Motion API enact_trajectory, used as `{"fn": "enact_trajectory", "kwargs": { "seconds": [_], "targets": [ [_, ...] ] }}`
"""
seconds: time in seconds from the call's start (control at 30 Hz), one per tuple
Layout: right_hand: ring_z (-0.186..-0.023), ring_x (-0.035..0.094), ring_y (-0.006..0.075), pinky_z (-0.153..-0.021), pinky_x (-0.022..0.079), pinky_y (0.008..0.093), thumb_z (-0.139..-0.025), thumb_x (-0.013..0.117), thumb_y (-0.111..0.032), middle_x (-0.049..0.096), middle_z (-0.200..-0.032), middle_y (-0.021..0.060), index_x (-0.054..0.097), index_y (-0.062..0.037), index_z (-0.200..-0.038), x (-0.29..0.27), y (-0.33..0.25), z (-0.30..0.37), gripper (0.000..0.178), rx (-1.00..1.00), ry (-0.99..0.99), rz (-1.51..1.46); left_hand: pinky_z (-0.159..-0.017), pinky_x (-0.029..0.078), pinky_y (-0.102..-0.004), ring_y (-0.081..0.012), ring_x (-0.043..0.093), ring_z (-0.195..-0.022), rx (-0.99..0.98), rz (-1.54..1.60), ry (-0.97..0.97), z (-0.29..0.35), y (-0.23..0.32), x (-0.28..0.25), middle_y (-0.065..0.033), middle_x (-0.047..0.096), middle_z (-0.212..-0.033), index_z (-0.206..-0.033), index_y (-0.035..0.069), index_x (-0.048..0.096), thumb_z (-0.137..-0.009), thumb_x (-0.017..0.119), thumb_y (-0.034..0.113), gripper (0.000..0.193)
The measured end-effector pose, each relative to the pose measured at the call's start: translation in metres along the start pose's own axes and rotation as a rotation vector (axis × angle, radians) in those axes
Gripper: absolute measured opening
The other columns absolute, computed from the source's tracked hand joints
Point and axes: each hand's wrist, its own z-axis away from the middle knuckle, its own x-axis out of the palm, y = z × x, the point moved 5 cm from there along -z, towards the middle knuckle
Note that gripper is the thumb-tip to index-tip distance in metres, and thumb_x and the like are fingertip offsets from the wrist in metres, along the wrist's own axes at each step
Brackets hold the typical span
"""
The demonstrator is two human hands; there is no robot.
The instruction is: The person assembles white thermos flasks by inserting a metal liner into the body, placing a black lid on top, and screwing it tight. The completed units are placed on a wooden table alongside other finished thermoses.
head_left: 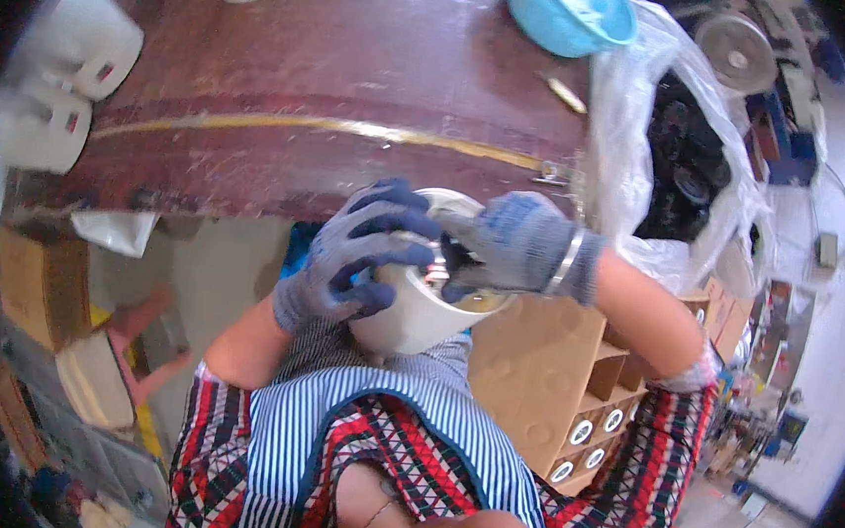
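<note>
A white rounded plastic housing [409,315], open at the top, is tilted in front of my body at the table's near edge. My left hand [369,248], in a grey-blue work glove, grips its left rim with bent fingers. From the right, my gloved right hand [526,240] reaches into the opening, its fingers curled down. A small dark part [455,257] shows by those fingertips; its kind is unclear. The right fingers and most of the inside are partly hidden.
On the dark red table [339,59], a light blue basin [571,16] stands far right, beside a clear plastic bag [622,131] of black parts. More white housings [51,126] stand left. A divided cardboard box [534,362] is at my right, a pinkish stool [143,341] lower left.
</note>
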Motion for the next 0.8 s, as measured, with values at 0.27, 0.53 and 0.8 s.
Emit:
{"fn": "enact_trajectory", "kwargs": {
  "seconds": [0.27, 0.53, 0.8],
  "targets": [
    [-0.084, 0.073, 0.0356, -0.073, 0.058, 0.045, -0.087, 0.068, -0.043, 0.074, -0.087, 0.0163, 0.079, -0.0117, -0.094, 0.004, -0.006, -0.022, 0.034, -0.04, 0.083, 0.052, -0.103, 0.044, -0.057, -0.035, 0.064, -0.097, -0.008, -0.258, 0.033, -0.026, 0.024, -0.001, -0.0109, 0.07, -0.098, -0.1, 0.008, 0.077, -0.09, 0.056, 0.048, 0.047],
    [-0.092, 0.072, 0.0363, -0.08, 0.056, 0.0448, -0.084, 0.075, -0.047, 0.075, -0.094, 0.0147, 0.072, -0.014, -0.11, -0.02, -0.016, -0.019, 0.042, -0.263, 0.088, -0.064, -0.108, 0.04, -0.0604, -0.0392, 0.061, -0.109, -0.073, -0.324, 0.058, -0.014, 0.031, -0.012, -0.0178, 0.066, -0.113, -0.117, 0.005, 0.068, -0.092, 0.061, 0.05, 0.051],
    [-0.106, 0.069, 0.0345, -0.093, 0.053, 0.0447, -0.074, 0.085, -0.021, 0.072, -0.12, 0.0119, 0.054, -0.0337, -0.148, -0.017, -0.019, -0.029, 0.081, -0.491, -0.105, -0.221, -0.115, 0.034, -0.0608, -0.043, 0.052, -0.127, -0.102, -0.397, 0.172, 0.009, 0.039, -0.028, -0.0231, 0.056, -0.134, -0.131, 0.005, 0.059, -0.089, 0.066, 0.051, 0.063]
  ]
}}
